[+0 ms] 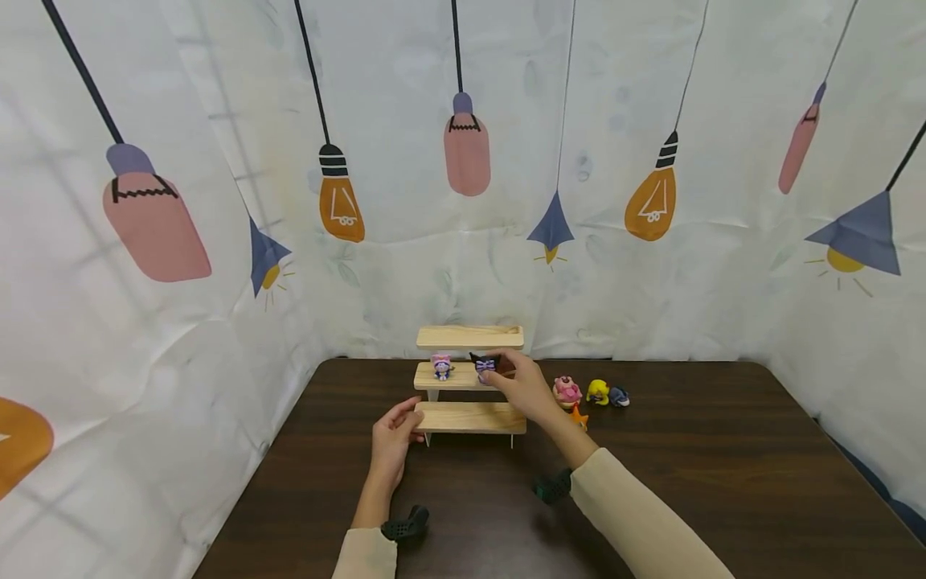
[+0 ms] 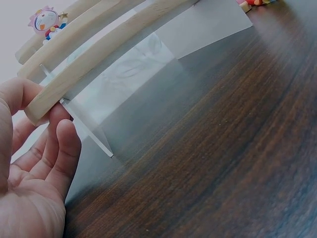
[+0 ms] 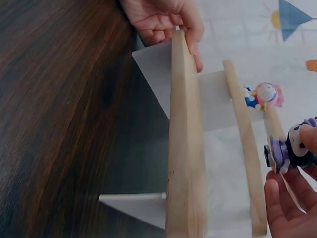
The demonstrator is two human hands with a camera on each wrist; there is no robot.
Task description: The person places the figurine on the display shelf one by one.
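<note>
A three-tier wooden display stand (image 1: 470, 417) with clear supports stands on the dark table. At the left end of its lowest board, my left hand (image 1: 394, 438) grips the wood between thumb and fingers. My right hand (image 1: 522, 388) pinches a black-and-purple figurine (image 3: 283, 152) over the right part of the middle board (image 3: 246, 144). The figurine is upright; its base is close to the board, and I cannot tell whether they touch. On that board's left part stands a small figurine with a pink hood (image 1: 442, 368), also in the left wrist view.
Right of the stand, several figurines sit on the table (image 1: 687, 458): a pink one (image 1: 567, 392), a yellow one (image 1: 597, 392), a dark blue-grey one (image 1: 619, 396) and an orange one (image 1: 579, 416). A lamp-printed cloth (image 1: 405, 281) hangs behind the table.
</note>
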